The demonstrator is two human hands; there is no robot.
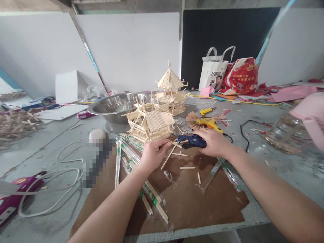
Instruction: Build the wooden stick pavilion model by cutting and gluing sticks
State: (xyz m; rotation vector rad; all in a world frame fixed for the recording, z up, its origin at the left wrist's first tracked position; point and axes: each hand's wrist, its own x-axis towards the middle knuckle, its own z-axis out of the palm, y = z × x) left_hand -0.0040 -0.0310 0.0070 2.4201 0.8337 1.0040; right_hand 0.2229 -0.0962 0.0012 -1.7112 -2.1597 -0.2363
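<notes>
My right hand is wrapped round a dark blue hand cutter, whose jaws point left. Facing it, my left hand is closed in a pinch on a thin wooden chopstick that reaches to the cutter's jaws. Whether the blades touch the wood I cannot tell. Another stick slants down below my left fingertips. Short cut pieces lie on the brown board under my hands. Just behind stands a small house model built of sticks, with a taller pointed-roof tower behind it.
Wrapped chopsticks lie beside my left forearm. A steel basin stands behind the model. Yellow glue gun and black cord are at right, near a large clear bottle. A white cable and purple power strip are left.
</notes>
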